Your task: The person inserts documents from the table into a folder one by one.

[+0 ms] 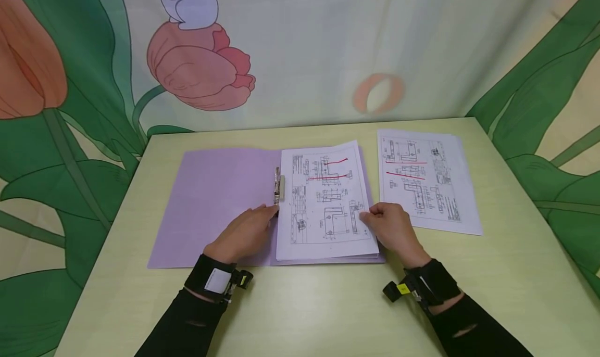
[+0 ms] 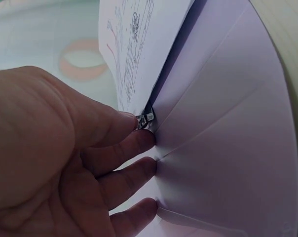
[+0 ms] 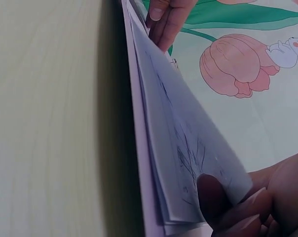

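L hand (image 1: pixel 245 234) pinches metal clip (image 1: pixel 277 186), R hand (image 1: pixel 392 229) wht sheet (image 1: pixel 323 203) w/ 2 red lines (image 1: pixel 328 177).

Office-like desk (image 1: pixel 319 310), purple folder (image 1: pixel 211 206), technical drawings (image 1: pixel 325 198), tulip-print backdrop (image 1: pixel 300 60)

Both arms (image 1: pixel 183 323) reach forward, left fingers (image 2: pixel 127 185) and right fingers (image 3: pixel 242 213) bent, pinching.

Pale table (image 1: pixel 304 310); curtain (image 1: pixel 300 50) behind, printed animal (image 1: pixel 192 5) atop pink flower (image 1: pixel 199 71).
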The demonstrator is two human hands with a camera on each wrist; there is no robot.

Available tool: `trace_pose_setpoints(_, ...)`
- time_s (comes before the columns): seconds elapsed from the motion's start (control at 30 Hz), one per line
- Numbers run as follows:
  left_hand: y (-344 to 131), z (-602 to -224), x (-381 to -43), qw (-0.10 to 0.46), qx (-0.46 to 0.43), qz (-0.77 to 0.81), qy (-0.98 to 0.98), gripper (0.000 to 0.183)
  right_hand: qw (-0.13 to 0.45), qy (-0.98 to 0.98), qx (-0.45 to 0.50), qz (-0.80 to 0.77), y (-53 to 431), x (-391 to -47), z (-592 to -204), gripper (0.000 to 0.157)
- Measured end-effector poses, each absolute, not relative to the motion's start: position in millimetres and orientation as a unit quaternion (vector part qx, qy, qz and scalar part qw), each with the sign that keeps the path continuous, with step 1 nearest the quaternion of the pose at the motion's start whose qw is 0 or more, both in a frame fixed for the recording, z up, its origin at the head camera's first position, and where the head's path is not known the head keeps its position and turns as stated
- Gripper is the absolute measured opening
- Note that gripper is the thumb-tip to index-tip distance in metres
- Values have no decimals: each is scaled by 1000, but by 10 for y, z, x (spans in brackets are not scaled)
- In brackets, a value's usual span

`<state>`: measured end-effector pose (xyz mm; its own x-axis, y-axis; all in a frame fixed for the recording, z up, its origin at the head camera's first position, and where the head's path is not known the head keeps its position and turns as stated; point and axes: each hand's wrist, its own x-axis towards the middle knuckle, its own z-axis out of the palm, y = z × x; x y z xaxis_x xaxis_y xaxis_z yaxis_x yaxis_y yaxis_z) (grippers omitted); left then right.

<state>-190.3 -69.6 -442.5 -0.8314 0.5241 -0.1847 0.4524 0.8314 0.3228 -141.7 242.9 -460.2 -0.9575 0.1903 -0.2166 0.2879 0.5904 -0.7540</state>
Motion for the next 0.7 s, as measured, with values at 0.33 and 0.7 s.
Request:
trace_pose_setpoints(0.33,-676,-4411,-1913,144,243,136,949,43,49,892,127,-430,2442,-1409,-4609,24)
trace_pose_setpoints(0.7,-659,-4381,-1895,149,234,136,951,44,56,894,130,-426,2437,-1410,-4622,25)
